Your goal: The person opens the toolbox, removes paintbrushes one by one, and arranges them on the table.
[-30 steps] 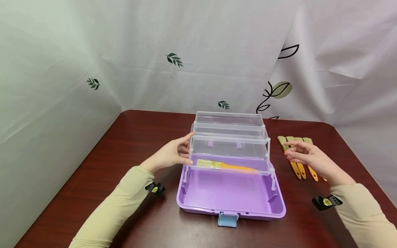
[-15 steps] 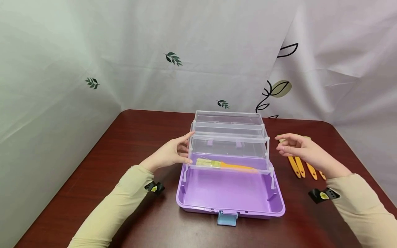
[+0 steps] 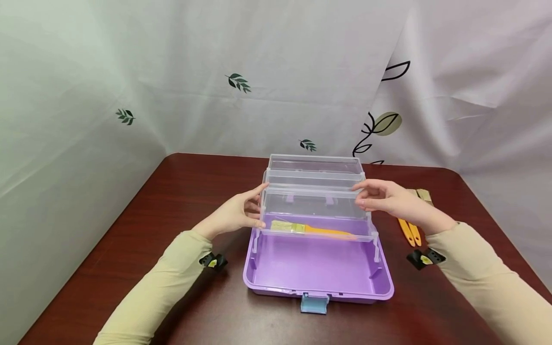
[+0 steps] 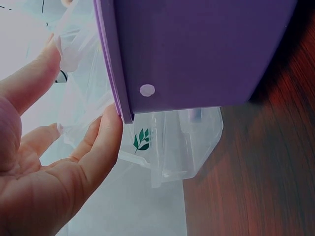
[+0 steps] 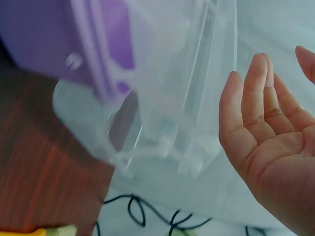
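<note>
A purple storage box [image 3: 316, 268] stands with its lid up and its clear tiered trays [image 3: 316, 206] raised. In the lower tray lies a paintbrush [image 3: 325, 232] with pale bristles and an orange handle. At the trays' left end, my left hand [image 3: 230, 214] holds them with thumb and index fingertip at the corners [image 4: 60, 129]. My right hand [image 3: 388, 197] is raised at the trays' right end, its fingers slightly bent with nothing in them. The right wrist view shows that palm [image 5: 275, 142] bare beside the clear plastic.
More paintbrushes [image 3: 409, 234] lie on the dark red-brown table [image 3: 194, 187] to the right, partly hidden behind my right hand. A blue latch [image 3: 314, 304] hangs at the box's front. Behind the table is a white curtain [image 3: 172, 57] with leaf prints.
My right hand has moved left from over the loose paintbrushes to the trays' right end. My left hand keeps its place on the trays.
</note>
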The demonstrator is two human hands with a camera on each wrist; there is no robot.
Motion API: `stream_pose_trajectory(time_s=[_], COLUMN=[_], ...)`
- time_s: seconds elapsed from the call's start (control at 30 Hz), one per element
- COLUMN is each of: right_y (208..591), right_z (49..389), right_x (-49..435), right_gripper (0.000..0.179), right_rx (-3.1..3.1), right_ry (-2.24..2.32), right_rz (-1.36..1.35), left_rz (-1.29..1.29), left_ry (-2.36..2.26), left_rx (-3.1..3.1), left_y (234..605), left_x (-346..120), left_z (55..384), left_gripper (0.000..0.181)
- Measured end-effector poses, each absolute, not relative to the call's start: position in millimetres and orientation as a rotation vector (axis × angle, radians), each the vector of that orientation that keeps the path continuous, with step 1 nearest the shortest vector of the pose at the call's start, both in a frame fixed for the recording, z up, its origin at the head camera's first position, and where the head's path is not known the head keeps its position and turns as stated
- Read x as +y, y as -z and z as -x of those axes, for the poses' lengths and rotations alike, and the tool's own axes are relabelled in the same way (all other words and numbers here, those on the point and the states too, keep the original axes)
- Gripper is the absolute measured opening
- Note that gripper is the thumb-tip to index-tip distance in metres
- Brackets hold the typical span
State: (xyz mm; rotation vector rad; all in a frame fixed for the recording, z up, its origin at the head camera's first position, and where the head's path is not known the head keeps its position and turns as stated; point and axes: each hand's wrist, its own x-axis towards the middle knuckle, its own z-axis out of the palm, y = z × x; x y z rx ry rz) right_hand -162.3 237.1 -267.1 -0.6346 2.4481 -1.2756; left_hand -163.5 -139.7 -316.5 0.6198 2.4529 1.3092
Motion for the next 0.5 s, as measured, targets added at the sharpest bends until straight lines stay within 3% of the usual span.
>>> stream_pose_trajectory(time_s=[0.5], right_y=[287], right_z=[170], right_x=[177], right_gripper=[0.038], right_rx=[2.410], right_ry=[0.955], right_rz=[0.883], left_rz=[-0.611], left_ry=[-1.329], left_rx=[2.445], left_y=[318], left_x=[-139], left_z=[165], left_gripper=[0.098])
